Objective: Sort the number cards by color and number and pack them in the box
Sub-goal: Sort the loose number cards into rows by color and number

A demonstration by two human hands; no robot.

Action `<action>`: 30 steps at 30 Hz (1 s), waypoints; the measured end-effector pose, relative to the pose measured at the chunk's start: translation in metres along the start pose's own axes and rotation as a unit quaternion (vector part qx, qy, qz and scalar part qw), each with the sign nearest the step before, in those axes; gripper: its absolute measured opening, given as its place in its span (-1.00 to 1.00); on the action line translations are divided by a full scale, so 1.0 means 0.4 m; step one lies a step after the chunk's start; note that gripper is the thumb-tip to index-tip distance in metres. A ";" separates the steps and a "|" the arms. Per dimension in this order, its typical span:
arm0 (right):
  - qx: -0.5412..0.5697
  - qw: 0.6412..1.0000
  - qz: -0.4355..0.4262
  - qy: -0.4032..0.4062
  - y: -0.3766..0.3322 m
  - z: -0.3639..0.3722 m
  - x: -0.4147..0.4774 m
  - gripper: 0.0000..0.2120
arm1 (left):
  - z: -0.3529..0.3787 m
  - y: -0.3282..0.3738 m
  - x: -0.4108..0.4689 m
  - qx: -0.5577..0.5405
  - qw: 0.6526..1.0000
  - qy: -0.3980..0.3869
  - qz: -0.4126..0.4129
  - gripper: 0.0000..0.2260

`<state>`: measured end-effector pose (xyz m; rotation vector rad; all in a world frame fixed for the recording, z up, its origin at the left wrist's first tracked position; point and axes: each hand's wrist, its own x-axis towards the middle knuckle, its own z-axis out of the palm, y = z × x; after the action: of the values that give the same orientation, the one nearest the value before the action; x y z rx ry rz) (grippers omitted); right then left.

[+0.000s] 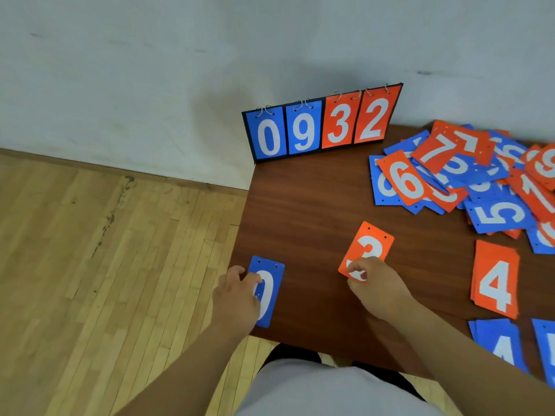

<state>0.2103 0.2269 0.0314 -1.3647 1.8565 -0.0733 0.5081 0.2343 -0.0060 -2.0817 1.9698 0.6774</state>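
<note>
While the left hand (237, 298) curls its fingers over the left edge of a blue 0 card (273, 295), thumb out beside that edge, the card lies flat at the near left corner of the brown table (300, 205), its two punched holes pointing away from the person. Well to the right of that grip, the right hand (378, 291) pinches the near end of an orange 3 card (371, 244) between thumb and fingertips; the card tilts, its holed end leaning away to the right, and I cannot tell whether it is lifted or touching the wood. Further right of this hand lies a neat stack topped by an orange 4 (495, 280), and nearer the person than that, a stack topped by a blue 4 (498, 343), with another blue card (545, 349) cut off at the frame edge beside it. Beyond the right hand and off to its right, a loose heap of mixed cards (468, 178) in orange and blue sprawls, a 6, a 7 and a 5 showing on top. Straight ahead of both hands, at the far edge of the table against the wall, a ring-bound scoreboard (322, 124) stands upright showing blue 0 and 9, orange 3 and 2.
</note>
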 end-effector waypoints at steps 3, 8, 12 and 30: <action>-0.008 1.000 -0.008 0.010 0.010 -0.021 0.009 -0.80 | -0.015 0.025 0.014 -0.015 1.000 0.012 -0.002 -0.64; -0.015 0.999 -0.008 0.037 0.068 -0.106 0.023 -0.82 | -0.057 0.141 0.052 -0.040 0.997 0.040 0.050 -0.62; -0.017 0.998 0.008 0.066 0.133 -0.193 0.044 -0.78 | -0.098 0.259 0.106 -0.054 0.995 0.030 0.076 -0.59; 0.046 0.988 0.066 0.131 0.256 -0.468 0.349 -0.67 | -0.141 0.807 0.488 -0.038 0.996 -0.040 0.075 -0.28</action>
<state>0.0017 0.0806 0.0281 -1.2111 2.1297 -0.2794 0.2038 0.0047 0.0088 -1.9301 2.1011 0.8636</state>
